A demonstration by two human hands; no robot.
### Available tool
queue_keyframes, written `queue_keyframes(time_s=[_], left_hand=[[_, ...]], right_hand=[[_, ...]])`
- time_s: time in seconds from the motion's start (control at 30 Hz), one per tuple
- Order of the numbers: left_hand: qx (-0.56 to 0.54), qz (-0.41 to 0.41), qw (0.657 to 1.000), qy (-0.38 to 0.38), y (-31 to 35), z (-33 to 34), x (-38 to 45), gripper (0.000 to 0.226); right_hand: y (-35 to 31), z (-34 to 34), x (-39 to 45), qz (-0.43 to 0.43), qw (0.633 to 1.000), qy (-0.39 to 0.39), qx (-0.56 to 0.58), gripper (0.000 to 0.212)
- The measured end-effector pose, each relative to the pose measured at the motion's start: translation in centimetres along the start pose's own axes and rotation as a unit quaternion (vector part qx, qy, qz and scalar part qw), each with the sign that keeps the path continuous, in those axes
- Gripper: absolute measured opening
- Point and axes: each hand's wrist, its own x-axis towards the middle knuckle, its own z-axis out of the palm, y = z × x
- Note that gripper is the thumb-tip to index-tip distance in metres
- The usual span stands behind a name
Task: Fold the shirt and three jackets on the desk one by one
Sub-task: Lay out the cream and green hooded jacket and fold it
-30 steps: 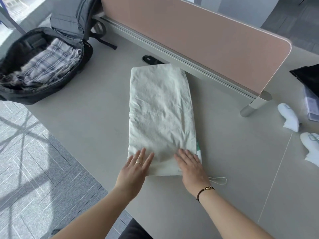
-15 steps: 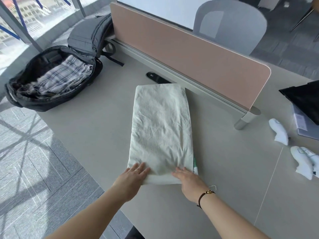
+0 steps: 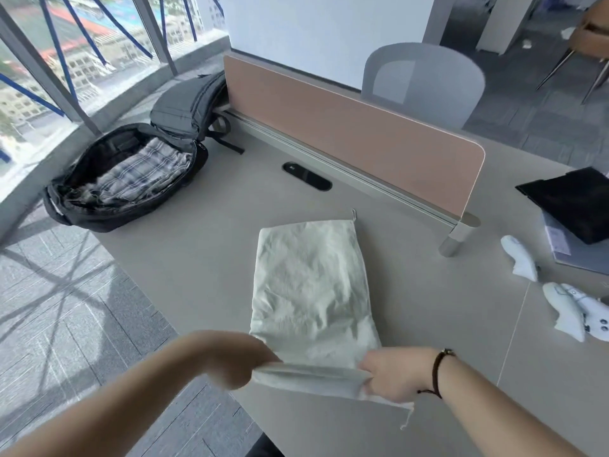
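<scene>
A cream white jacket [image 3: 313,282], folded into a long narrow strip, lies on the grey desk [image 3: 204,258] in front of me. My left hand [image 3: 240,361] grips its near left corner and my right hand [image 3: 392,374] grips its near right corner. Both hands hold the near edge lifted off the desk. A drawstring hangs from that edge by my right wrist. A folded plaid shirt [image 3: 138,173] lies inside the open black backpack [image 3: 108,179] at the far left of the desk.
A pink divider panel [image 3: 356,133] runs along the back of the desk, with a grey chair [image 3: 425,84] behind it. White controllers [image 3: 520,258] and a black laptop [image 3: 573,202] sit at the right. The desk's left edge drops to carpet.
Both hands went from lying flat on the jacket's near end to gripping its corners and lifting the edge. The camera tilted up, so more of the room shows.
</scene>
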Motion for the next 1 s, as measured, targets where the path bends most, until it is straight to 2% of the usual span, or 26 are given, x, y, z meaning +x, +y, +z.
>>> queue_keyframes(time_s=[0.03,0.1,0.23,0.27,0.33,0.4,0.43,0.47,0.57,0.63,0.77,1.0], left_hand=[[-0.005,0.003,1.0,0.022,0.0,-1.6,-1.1,0.088],[-0.026,0.005,0.996,0.085,-0.6,-5.1,-2.6,0.091],[-0.09,-0.004,0.966,0.244,-4.7,-11.9,-1.3,0.078],[-0.116,-0.013,0.946,0.301,-5.9,-13.3,-0.1,0.075],[-0.155,-0.05,0.885,0.436,-7.8,-14.9,3.3,0.07],[-0.151,-0.104,0.833,0.522,-8.6,-14.7,7.0,0.069],[-0.131,-0.11,0.834,0.525,-8.6,-14.0,8.8,0.069],[-0.1,-0.101,0.851,0.505,-8.4,-12.9,10.6,0.069],[0.003,-0.071,0.911,0.407,-8.0,-8.3,16.1,0.068],[0.018,-0.075,0.928,0.364,-7.7,-5.0,18.9,0.063],[-0.014,-0.083,0.921,0.38,-7.5,-1.6,21.9,0.063],[-0.031,-0.135,0.91,0.392,-8.6,-1.1,24.7,0.068]], right_hand=[[-0.2,-1.7,-0.9,0.002,1.0,0.013,-0.011,0.016],[-0.4,-5.8,-2.3,0.0,0.998,0.064,-0.028,0.022],[0.0,-15.3,-1.6,0.007,0.965,0.253,-0.068,0.032],[0.3,-17.5,-0.5,0.009,0.948,0.311,-0.064,0.028],[1.4,-20.3,2.7,0.036,0.907,0.419,-0.036,0.011],[2.3,-20.5,6.5,0.091,0.865,0.49,-0.059,0.034],[2.7,-19.6,8.4,0.109,0.859,0.497,-0.063,0.043],[2.9,-18.4,10.3,0.114,0.863,0.488,-0.065,0.051],[2.8,-13.9,14.9,0.103,0.91,0.4,-0.044,0.065],[2.6,-10.8,17.3,0.109,0.924,0.365,-0.016,0.067],[2.5,-6.6,20.7,0.114,0.906,0.407,-0.026,0.071],[3.9,-6.6,24.2,0.11,0.889,0.441,-0.052,0.074]])
